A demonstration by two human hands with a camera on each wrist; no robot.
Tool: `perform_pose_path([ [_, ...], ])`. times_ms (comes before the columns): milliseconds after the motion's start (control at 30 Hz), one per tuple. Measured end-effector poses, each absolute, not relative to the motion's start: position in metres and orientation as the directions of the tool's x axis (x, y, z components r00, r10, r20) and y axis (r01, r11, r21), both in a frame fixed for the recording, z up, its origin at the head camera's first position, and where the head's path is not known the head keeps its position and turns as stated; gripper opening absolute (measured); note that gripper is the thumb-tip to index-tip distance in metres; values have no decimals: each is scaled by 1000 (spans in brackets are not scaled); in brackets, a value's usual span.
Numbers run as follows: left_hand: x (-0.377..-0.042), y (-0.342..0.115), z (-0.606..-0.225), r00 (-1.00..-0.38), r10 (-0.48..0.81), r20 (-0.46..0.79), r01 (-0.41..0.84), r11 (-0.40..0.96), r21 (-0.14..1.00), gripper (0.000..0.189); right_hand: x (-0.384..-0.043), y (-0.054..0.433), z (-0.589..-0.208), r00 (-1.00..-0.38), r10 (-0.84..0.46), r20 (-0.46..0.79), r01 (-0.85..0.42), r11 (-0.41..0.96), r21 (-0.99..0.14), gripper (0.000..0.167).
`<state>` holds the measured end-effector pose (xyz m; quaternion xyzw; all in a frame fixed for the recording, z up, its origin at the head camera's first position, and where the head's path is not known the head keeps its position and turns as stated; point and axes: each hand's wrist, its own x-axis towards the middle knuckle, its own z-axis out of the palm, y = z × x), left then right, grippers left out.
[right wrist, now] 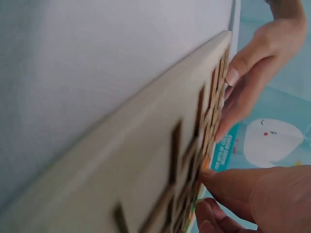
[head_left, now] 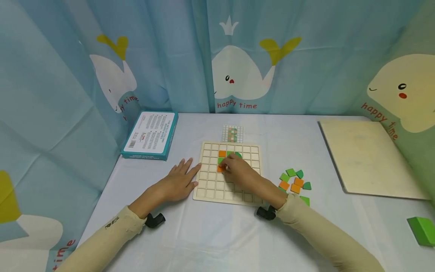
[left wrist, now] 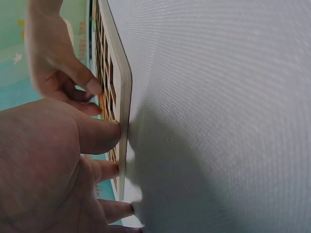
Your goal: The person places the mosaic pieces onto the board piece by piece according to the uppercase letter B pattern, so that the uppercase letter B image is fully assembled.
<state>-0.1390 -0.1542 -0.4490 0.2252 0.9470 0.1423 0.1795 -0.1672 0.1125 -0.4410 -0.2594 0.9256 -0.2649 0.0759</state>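
Observation:
A pale wooden grid board [head_left: 206,185] lies on the white table, with square cells. Orange and green tiles sit in its upper middle cells, among them a dark green quarter-round tile [head_left: 238,155]. Over the board, my right hand [head_left: 242,173] has its thumb and fingers bent at an orange square tile [head_left: 220,169] in the grid, pinching it. The right hand's fingertips partly cover nearby cells. My left hand [head_left: 179,184] is spread flat beside the board; its thumb and index finger touch the left edge, as the left wrist view also shows.
A small printed pattern card [head_left: 232,133] lies behind the board. Loose orange and green tiles [head_left: 296,187] are scattered to its right. A teal box [head_left: 149,135] stands back left, a plain wooden panel [head_left: 370,158] lies right, and a green block [head_left: 421,230] sits near the right edge.

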Motion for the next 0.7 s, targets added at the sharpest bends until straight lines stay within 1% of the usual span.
perform_pose_path([
  [167,-139,-154,-450,-833,478,-278,374,858,352,66,-168,135,-435,-848,-530,15,-455,713,-533,21],
  [333,-139,-154,-451,-832,480,-277,377,857,352,66,-163,173,-429,-874,-487,-1,-428,769,-476,27],
  [467,-139,-155,-451,-831,480,-280,376,857,354,66,-156,208,-426,-897,-440,-39,-380,813,-442,31],
  [700,-139,-155,-450,-830,485,-275,382,854,353,66,-149,272,-419,-929,-352,-116,-263,845,-466,40],
])
